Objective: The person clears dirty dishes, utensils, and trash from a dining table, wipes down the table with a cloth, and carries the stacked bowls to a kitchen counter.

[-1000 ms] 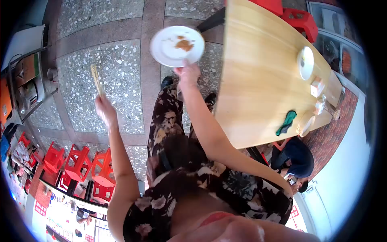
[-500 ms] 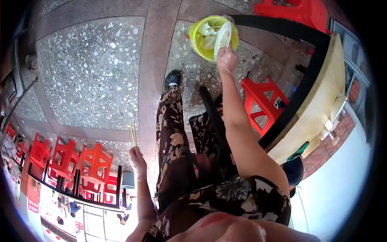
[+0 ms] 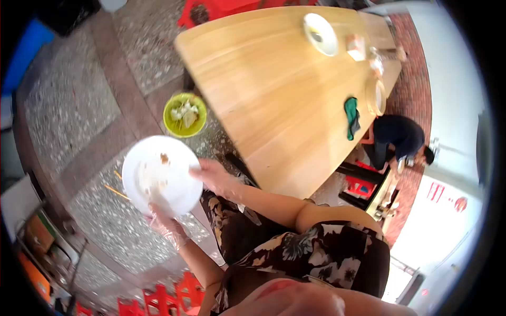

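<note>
A white plate (image 3: 142, 181) with brown food scraps and smears on its face is between my two gloved hands, tilted toward me. My right hand (image 3: 217, 178) grips its right rim, fingers on the edge. My left hand (image 3: 164, 224), in a clear plastic glove, is closed at the lower rim. A pair of chopsticks (image 3: 116, 192) sticks out to the left from behind the plate, on my left hand's side; where they are gripped is hidden. Beyond the plate, a yellow-green bin (image 3: 167, 117) holding white waste and scraps stands on the floor.
A wooden table (image 3: 263, 105) fills the upper right, bearing a white dish (image 3: 320, 34), a tissue box (image 3: 356, 47), a round container (image 3: 376, 97) and a green cloth (image 3: 351, 118). A person in dark clothes (image 3: 398, 138) is beyond it. Red stools (image 3: 158, 301) stand at the bottom.
My right hand has brought the plate away from over the bin, toward my left hand. Both hands are now at the plate. My view has turned toward the table.
</note>
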Motion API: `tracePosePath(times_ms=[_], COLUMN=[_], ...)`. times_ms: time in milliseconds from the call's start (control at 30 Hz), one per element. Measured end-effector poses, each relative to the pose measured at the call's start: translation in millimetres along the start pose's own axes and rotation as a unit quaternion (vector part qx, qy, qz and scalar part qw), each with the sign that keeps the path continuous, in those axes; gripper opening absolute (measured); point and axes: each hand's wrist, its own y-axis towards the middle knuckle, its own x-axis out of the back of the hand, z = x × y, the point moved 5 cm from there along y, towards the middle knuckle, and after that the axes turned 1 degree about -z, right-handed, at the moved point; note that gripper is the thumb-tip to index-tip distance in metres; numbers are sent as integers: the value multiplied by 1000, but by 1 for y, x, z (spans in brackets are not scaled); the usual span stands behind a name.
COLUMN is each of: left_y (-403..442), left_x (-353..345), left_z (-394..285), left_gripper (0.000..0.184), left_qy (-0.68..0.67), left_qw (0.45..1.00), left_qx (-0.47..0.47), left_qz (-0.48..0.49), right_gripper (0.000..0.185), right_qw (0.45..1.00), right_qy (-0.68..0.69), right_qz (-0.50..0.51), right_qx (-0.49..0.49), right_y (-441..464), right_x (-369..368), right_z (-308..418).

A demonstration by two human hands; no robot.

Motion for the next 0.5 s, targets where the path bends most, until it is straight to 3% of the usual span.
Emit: tracePosePath(times_ms=[33,100,133,167,200,233,267,333,400,433,467,500], left_y=[-25,-58,-67,-77,-86,-109,-126,-178,-228,-245,-250,-264], left_x=[-27,-60,-74,-89,-113,-134,-152,-198,-227,-240,-245,-253], left_z=[-25,-39,-31,-21,-13,-4,9,50,73,84,107,114], left_gripper=[39,40,37,34,30,30,28,33,37,40,46,46], left_qy=[31,59,100,140,97,103,87,82,95,102,100,109], left_qw=[999,998,994,988,988,985,986,976,968,961,952,950], left_qx=[8,-2,16,34,4,-6,20,88,105,131,141,135], left_qz=[6,21,40,57,123,136,142,181,206,222,253,261], right_gripper=[39,28,30,35,41,49,56,56,43,35,28,25], right_qw=[971,941,907,920,914,913,896,903,929,850,625,655], right_qy=[-239,-327,-387,-326,-253,-83,-82,36,48,-358,-704,-652], right_qz=[12,24,-4,-124,-239,-324,-336,-371,-303,-314,-274,-304], right_qx=[24,81,163,181,208,233,279,214,209,225,196,232], right_y=[-33,-61,-58,-48,-41,-47,-45,-23,26,23,21,44], right_x=[9,53,100,161,222,268,299,368,414,409,396,411], right_z=[34,82,119,157,194,237,274,326,349,370,382,378])
